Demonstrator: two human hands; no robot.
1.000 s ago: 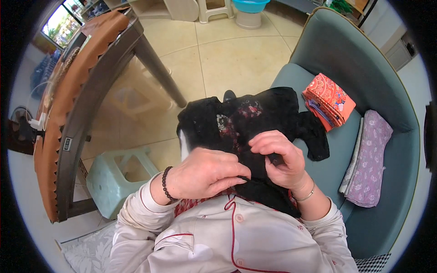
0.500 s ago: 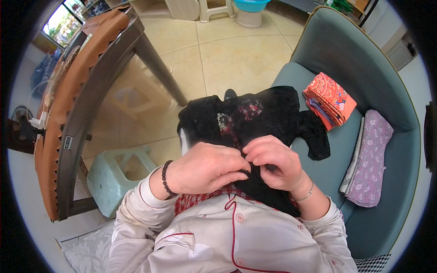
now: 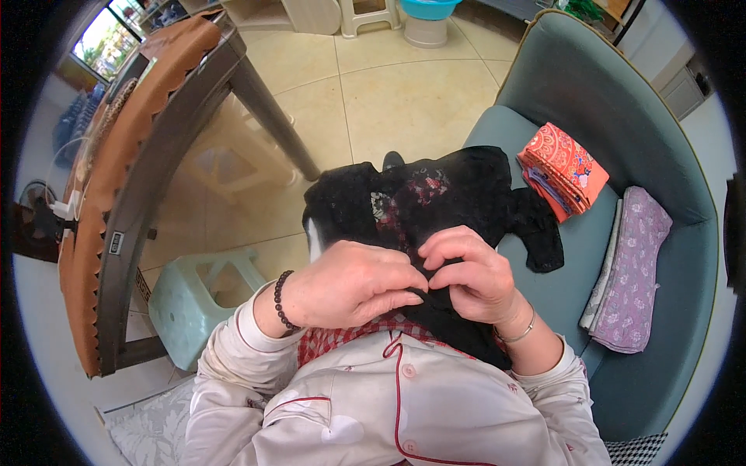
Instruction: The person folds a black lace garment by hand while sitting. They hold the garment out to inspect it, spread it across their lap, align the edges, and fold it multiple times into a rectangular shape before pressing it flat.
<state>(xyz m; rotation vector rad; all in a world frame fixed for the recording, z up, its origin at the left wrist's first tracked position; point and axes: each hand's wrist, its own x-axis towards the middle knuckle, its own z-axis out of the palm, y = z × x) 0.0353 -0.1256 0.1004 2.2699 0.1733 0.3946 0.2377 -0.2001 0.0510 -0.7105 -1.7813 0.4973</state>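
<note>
Across my lap lies a black garment (image 3: 458, 190) with a red and white floral pattern; one short sleeve hangs to the right onto the sofa. My left hand (image 3: 365, 283) pinches a bit of its black cloth between thumb and fingers. Close beside it, my right hand (image 3: 470, 276) is bent with its thumb and forefinger at the same spot, fingertips nearly meeting the left ones. Whatever small part lies between the right fingertips is hidden.
To the right on the grey-green sofa (image 3: 528, 283) are a folded orange patterned cloth (image 3: 571, 167) and a folded purple floral cloth (image 3: 633, 272). A pale green stool (image 3: 186, 311) stands at left, by a table with a brown cover (image 3: 85, 311). A blue basin (image 3: 430, 8) is at the far side.
My right hand's fingers have shifted slightly, with thumb and forefinger drawn closer together. My left hand has barely moved and keeps its pinch on the black cloth.
</note>
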